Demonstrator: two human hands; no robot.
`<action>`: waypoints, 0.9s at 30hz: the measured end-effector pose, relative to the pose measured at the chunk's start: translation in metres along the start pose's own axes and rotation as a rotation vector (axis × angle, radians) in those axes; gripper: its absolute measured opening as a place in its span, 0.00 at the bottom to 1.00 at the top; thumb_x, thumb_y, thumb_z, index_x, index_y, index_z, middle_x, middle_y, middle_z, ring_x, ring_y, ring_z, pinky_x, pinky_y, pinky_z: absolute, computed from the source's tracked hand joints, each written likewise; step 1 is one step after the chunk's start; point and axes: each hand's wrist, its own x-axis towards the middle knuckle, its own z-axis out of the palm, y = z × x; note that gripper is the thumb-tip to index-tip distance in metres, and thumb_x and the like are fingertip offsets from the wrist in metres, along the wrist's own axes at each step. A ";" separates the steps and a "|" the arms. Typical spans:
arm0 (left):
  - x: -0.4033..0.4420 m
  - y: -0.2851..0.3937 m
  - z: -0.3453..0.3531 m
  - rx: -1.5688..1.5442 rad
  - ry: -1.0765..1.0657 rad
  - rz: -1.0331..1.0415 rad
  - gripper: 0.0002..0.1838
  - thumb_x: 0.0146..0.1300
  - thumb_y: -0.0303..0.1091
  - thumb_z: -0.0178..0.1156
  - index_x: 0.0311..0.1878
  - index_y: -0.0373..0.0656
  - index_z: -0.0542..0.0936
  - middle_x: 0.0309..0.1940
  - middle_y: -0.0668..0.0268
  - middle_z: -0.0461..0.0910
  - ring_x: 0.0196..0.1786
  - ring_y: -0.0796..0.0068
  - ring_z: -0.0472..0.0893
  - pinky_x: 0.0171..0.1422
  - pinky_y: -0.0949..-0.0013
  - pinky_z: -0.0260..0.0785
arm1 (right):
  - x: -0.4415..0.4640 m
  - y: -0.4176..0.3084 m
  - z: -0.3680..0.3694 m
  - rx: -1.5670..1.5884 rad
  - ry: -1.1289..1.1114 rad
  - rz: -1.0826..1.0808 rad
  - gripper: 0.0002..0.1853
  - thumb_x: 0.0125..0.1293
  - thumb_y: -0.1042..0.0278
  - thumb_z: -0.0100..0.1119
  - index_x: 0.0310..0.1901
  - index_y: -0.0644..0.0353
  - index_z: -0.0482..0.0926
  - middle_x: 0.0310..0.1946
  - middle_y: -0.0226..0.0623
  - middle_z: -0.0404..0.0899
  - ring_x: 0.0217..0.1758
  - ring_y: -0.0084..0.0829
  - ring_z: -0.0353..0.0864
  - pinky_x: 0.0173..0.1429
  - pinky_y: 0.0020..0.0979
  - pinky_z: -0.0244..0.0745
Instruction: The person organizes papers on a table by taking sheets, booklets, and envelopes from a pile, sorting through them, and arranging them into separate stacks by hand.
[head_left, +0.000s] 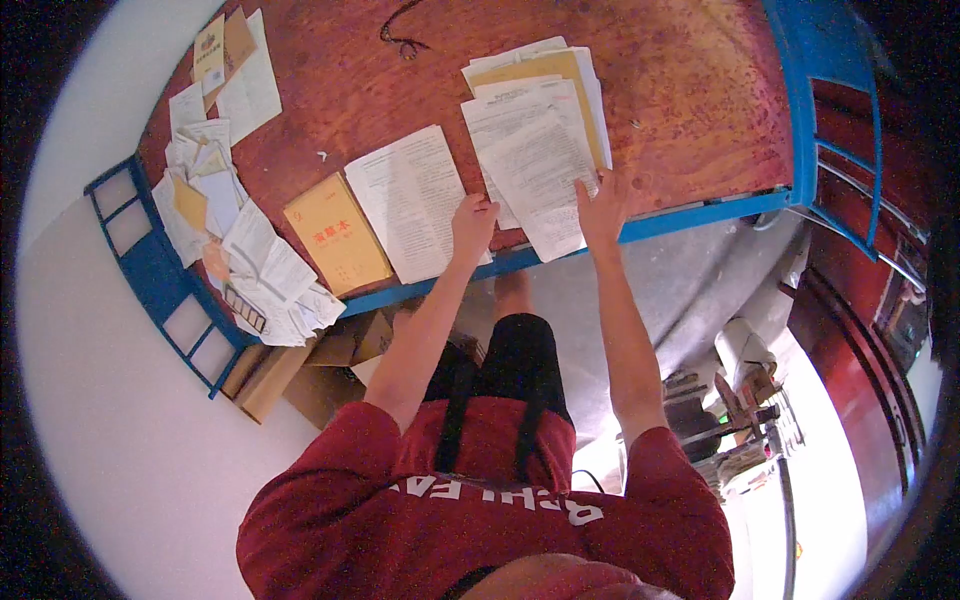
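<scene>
My left hand (474, 228) is closed, fingers curled, in the gap between two paper stacks; whether it pinches a sheet edge I cannot tell. My right hand (602, 208) lies with fingers stretched out at the right edge of a printed sheet (535, 185), thumb over the paper. That sheet sits askew on a pile of papers and overhangs the board's front edge. Within the pile a tan paper (560, 67) shows. Left of my left hand lies another stack of printed pages (408, 200), beside a yellow-orange booklet (338, 235) with red characters.
Loose papers (225, 215) are heaped along the left side of the reddish wooden board (690, 100). A dark cord (408, 45) lies at the far side. Blue metal framing (795, 110) borders the board. Cardboard boxes (330, 385) stand below at left.
</scene>
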 end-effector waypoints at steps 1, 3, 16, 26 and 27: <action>-0.002 -0.003 0.006 0.018 0.077 0.087 0.16 0.52 0.33 0.61 0.40 0.31 0.73 0.31 0.56 0.78 0.37 0.66 0.78 0.43 0.68 0.70 | -0.001 -0.002 -0.002 -0.001 -0.003 0.000 0.19 0.54 0.63 0.62 0.44 0.64 0.71 0.40 0.49 0.74 0.49 0.47 0.70 0.52 0.43 0.65; -0.005 -0.004 0.012 0.012 0.124 0.131 0.16 0.52 0.33 0.61 0.40 0.31 0.73 0.31 0.56 0.78 0.36 0.66 0.78 0.41 0.68 0.70 | -0.002 -0.004 -0.005 -0.047 -0.050 0.094 0.23 0.50 0.60 0.66 0.44 0.63 0.71 0.46 0.51 0.70 0.54 0.50 0.65 0.56 0.47 0.60; -0.010 0.014 0.009 0.165 -0.046 0.187 0.16 0.54 0.41 0.62 0.27 0.37 0.73 0.19 0.56 0.73 0.24 0.59 0.73 0.29 0.60 0.63 | -0.007 0.007 -0.010 0.121 -0.191 0.139 0.16 0.53 0.62 0.64 0.37 0.62 0.70 0.38 0.49 0.72 0.47 0.50 0.68 0.51 0.46 0.62; 0.019 0.035 0.013 -0.006 0.020 0.237 0.11 0.56 0.35 0.60 0.32 0.37 0.73 0.22 0.59 0.73 0.26 0.58 0.73 0.33 0.63 0.65 | 0.002 -0.004 -0.001 0.250 0.009 0.108 0.14 0.57 0.63 0.61 0.36 0.63 0.70 0.32 0.46 0.73 0.39 0.45 0.71 0.45 0.43 0.64; 0.022 0.038 0.013 -0.129 0.097 0.268 0.10 0.55 0.33 0.60 0.37 0.39 0.73 0.29 0.58 0.74 0.31 0.57 0.73 0.38 0.62 0.66 | 0.005 -0.007 0.003 0.314 0.023 0.121 0.15 0.56 0.64 0.62 0.37 0.66 0.70 0.32 0.46 0.73 0.36 0.42 0.71 0.41 0.39 0.67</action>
